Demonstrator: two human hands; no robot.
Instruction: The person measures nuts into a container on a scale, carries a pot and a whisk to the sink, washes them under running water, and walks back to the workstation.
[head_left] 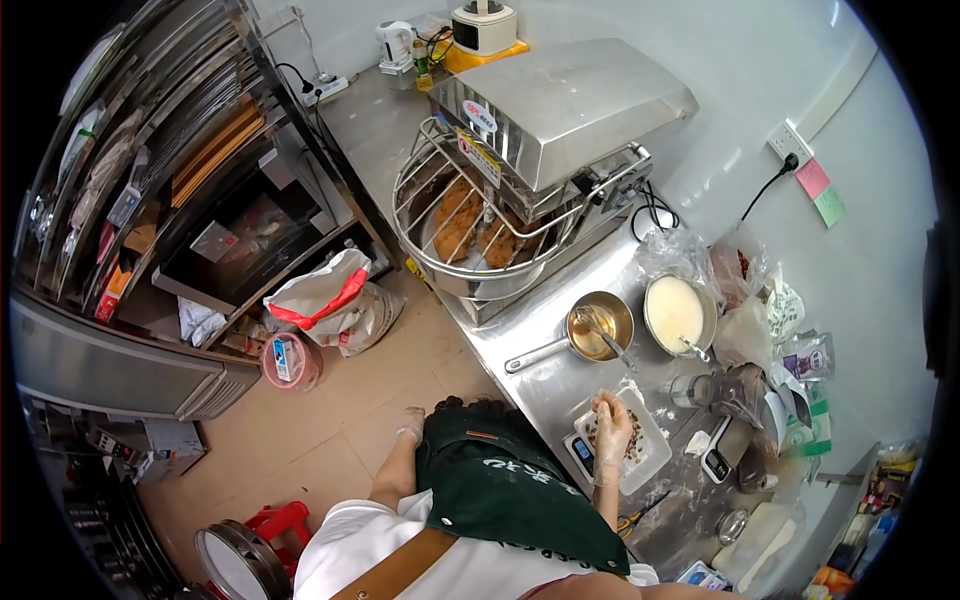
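My right hand (612,435), in a clear plastic glove, is over a white tray (655,455). Its fingers are pinched together; whatever lies between them is too small to make out. Small brown bits (634,440) are scattered in the tray, beside and under the hand. A scale with a lit display (580,452) shows at the tray's left edge. My left hand (410,422), also gloved, hangs low beside the dark green apron (500,485), away from the counter. Its fingers are too small and blurred to read.
A saucepan (597,312) with a whisk and a bowl of pale mixture (675,310) stand beyond the tray. Farther back is a mixer (560,110) with brown dough under its wire guard. Scissors (640,515), bags and a second scale (722,450) lie nearby.
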